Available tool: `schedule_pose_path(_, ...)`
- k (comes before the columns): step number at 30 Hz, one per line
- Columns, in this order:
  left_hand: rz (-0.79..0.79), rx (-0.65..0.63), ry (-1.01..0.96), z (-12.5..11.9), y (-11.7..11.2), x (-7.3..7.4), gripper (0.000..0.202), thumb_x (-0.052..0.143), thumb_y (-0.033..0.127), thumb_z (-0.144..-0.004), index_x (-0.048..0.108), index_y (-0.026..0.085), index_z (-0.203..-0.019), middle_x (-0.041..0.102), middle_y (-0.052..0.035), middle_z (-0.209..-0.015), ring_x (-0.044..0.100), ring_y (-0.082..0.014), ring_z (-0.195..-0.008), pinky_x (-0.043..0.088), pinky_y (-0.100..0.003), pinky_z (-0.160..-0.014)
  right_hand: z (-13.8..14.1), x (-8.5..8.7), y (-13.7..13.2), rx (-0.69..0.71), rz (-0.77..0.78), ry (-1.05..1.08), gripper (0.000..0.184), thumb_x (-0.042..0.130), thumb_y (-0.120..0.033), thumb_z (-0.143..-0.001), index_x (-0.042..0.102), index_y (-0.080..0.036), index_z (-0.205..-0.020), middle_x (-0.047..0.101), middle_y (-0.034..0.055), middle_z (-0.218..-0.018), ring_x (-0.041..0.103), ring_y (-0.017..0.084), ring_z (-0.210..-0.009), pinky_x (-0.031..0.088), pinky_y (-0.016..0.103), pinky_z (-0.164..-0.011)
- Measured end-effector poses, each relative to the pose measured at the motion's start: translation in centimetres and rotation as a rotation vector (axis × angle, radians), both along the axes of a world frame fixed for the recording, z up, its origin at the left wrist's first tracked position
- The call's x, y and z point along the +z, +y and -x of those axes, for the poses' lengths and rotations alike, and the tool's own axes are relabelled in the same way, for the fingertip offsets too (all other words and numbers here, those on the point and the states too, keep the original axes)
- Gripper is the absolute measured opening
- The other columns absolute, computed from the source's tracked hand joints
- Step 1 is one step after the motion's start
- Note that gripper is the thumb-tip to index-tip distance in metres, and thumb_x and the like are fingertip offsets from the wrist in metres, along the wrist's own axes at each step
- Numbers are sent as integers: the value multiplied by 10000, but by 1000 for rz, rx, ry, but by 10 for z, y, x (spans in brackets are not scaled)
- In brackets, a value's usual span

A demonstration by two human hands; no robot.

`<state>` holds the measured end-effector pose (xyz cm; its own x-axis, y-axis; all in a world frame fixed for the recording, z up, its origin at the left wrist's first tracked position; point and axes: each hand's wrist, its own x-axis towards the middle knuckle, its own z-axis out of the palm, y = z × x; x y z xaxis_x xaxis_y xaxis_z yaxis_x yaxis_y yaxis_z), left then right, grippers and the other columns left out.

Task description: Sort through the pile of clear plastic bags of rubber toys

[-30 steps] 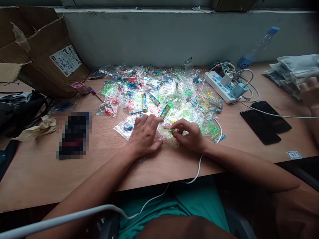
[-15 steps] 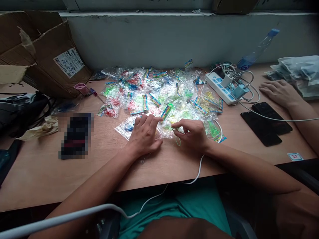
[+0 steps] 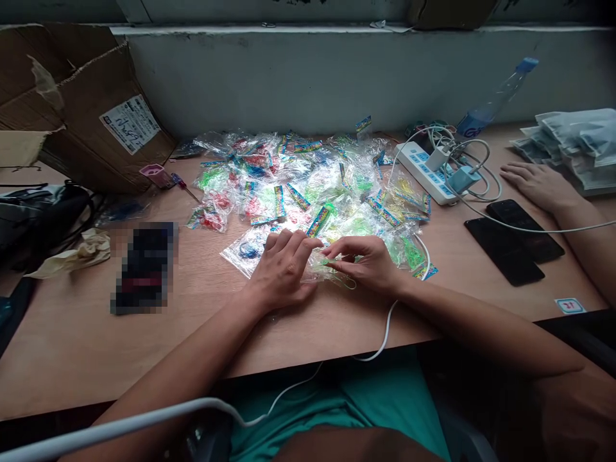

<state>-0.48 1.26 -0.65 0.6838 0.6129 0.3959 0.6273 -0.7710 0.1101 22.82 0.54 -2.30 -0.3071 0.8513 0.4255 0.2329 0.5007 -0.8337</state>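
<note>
My left hand is curled around the edge of a clear plastic bag, with the palm side hidden. Beside it, my right hand pinches a thin light-green stringy piece at the bag; a loop of it hangs below the fingertips. Exactly how far the strand sits inside the bag cannot be made out. Just beyond both hands spreads a pile of clear packets with red, green, yellow and blue stringy contents and colourful header labels. A flat packet with a blue coil lies left of my left hand.
A cardboard box, a screwdriver and a blurred-out phone are on the left. To the right are a power strip with cables, a bottle, two dark phones and another person's hand. A white cable crosses the table edge.
My right hand has moved slightly nearer my left hand, and its fingers are now stretched further left with the green strand. The clear bag shows more plainly between the hands.
</note>
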Motion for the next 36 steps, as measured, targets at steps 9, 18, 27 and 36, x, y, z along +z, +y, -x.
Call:
schedule_pose_path(9, -16, 77, -25, 0, 0, -1, 575, 697, 294, -835, 481, 205, -1360, 612, -111, -1217, 527, -328, -1105, 394, -467, -987, -5, 5, 0, -129, -358, -105, 204, 641, -36, -850, 601, -201, -737, 806, 89, -1041, 638, 115, -659, 499, 259, -568)
schedule_pose_path(18, 63, 41, -37, 0, 1, -1, 592, 692, 292, -841, 474, 210, -1385, 617, -117, -1271, 526, -330, -1153, 388, -471, -1007, -5, -8, 0, -19, -306, -142, 127, 676, -86, -863, 654, -206, -828, 802, 40, -925, 624, 98, -599, 497, 228, -569)
schedule_pose_path(27, 10, -3, -40, 0, 0, -2, 628, 699, 279, -827, 435, 224, -1395, 622, -106, -1285, 532, -318, -1162, 388, -451, -998, 3, -1, -5, 113, 279, 71, 187, 695, -328, -973, 719, -191, -1098, 704, -21, -698, 623, 101, -445, 453, 214, -423)
schedule_pose_path(36, -19, -13, -70, 0, -1, -2, 607, 714, 296, -836, 435, 237, -1372, 632, -94, -1268, 541, -308, -1150, 388, -448, -987, 8, 9, -5, 254, 574, 244, 397, 788, -517, -896, 764, -177, -1099, 699, -28, -660, 570, 90, -347, 399, 197, -311)
